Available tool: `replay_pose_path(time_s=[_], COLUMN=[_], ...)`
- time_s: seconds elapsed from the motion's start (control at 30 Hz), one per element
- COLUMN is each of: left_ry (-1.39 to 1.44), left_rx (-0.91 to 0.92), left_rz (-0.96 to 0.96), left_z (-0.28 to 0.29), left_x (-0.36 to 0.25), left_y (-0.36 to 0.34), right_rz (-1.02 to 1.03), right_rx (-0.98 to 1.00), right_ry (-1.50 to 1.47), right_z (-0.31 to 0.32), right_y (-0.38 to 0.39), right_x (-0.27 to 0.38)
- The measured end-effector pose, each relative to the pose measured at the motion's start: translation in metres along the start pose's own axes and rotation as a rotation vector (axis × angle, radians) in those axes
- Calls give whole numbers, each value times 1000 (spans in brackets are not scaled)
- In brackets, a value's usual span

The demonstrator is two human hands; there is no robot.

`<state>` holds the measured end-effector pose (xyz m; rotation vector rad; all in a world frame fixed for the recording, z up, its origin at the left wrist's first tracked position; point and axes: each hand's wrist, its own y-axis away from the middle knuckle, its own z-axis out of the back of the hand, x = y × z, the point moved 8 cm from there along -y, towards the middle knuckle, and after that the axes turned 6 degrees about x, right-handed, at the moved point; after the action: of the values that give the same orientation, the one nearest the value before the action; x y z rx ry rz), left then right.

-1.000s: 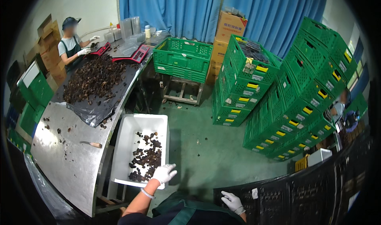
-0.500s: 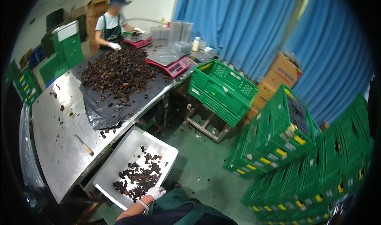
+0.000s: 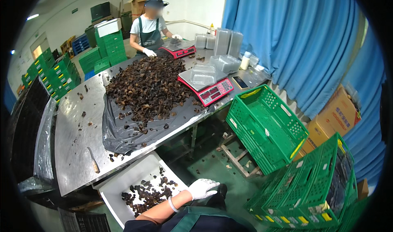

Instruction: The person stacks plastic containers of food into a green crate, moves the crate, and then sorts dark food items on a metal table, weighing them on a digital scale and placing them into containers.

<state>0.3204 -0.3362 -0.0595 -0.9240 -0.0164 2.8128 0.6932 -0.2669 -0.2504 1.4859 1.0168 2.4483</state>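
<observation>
My left hand (image 3: 202, 189), in a white glove, reaches past the right edge of the white plastic bin (image 3: 135, 172). Its fingers stretch to the right, with nothing in them, above the floor and beside my dark shoe. Inside the bin lie scattered dark brown, curled pieces (image 3: 147, 195) that look like wood ear mushrooms. My forearm hides part of the bin's near side. A large heap of the same pieces (image 3: 147, 86) covers black plastic sheeting (image 3: 116, 129) on the metal table (image 3: 73, 127). My right hand is out of view.
A knife (image 3: 95, 164) lies near the table's front edge. Red scales (image 3: 211, 93) and clear plastic boxes (image 3: 229, 41) stand beyond the heap, where a co-worker (image 3: 150, 31) in gloves works. Green crates (image 3: 266, 129) stand at the right, some stacked, before blue curtains (image 3: 286, 39).
My left hand has left the bin's near rim and moved right, its fingers now stretched out. The whole view has swung left, so the table and crates appear farther right.
</observation>
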Motion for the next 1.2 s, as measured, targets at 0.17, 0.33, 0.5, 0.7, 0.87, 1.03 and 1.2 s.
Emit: replay_pose_path(time_s=[0.17, 0.33, 0.5, 0.7, 0.87, 1.03, 1.2], left_ry=[-170, -78, -23, 3, 111, -242, -437], left_rx=[-61, -66, -194, -399, -787, -1127, -897], left_rz=[396, 570, 631, 1053, 1297, 1099, 866], left_z=[0, 3, 37, 53, 86, 218, 298], left_x=[60, 66, 58, 75, 116, 192, 294], left_y=[-29, -58, -96, -3, 79, 86, 21], right_rz=[-107, 14, 525, 807, 917, 1021, 995], right_rx=[160, 379, 623, 810, 832, 702, 691], right_ry=[-35, 99, 465, 677, 773, 748, 842], right_z=[53, 51, -22, -152, -195, -211, -277], right_y=[-148, -257, -312, -278, -264, -259, -231], right_x=[-55, 75, 200, 329, 372, 418, 493])
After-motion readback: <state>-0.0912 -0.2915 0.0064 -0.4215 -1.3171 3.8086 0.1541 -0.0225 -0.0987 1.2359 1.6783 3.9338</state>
